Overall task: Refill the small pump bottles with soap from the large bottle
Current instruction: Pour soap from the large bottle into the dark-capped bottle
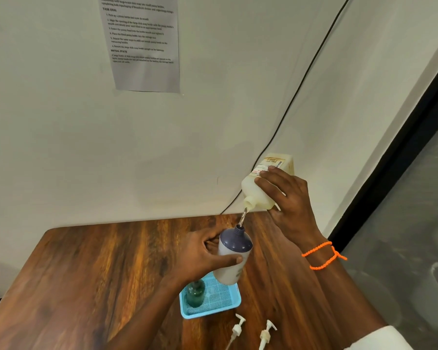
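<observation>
My right hand (286,198) grips the large cream soap bottle (259,190), tipped mouth-down. A thin clear stream of soap (243,218) runs from its spout into the open neck of a small white bottle with a dark blue shoulder (234,253). My left hand (202,256) holds that small bottle in the air, tilted, above a light blue tray (228,305). A green translucent small bottle (194,294) stands in the tray's left part. Two white pump heads (238,328) (267,333) lie on the wooden table in front of the tray.
The brown wooden table (86,274) stands against a white wall. A printed instruction sheet (143,44) hangs on the wall, and a black cable (301,84) runs down it to the table edge. A dark frame and grey floor lie to the right.
</observation>
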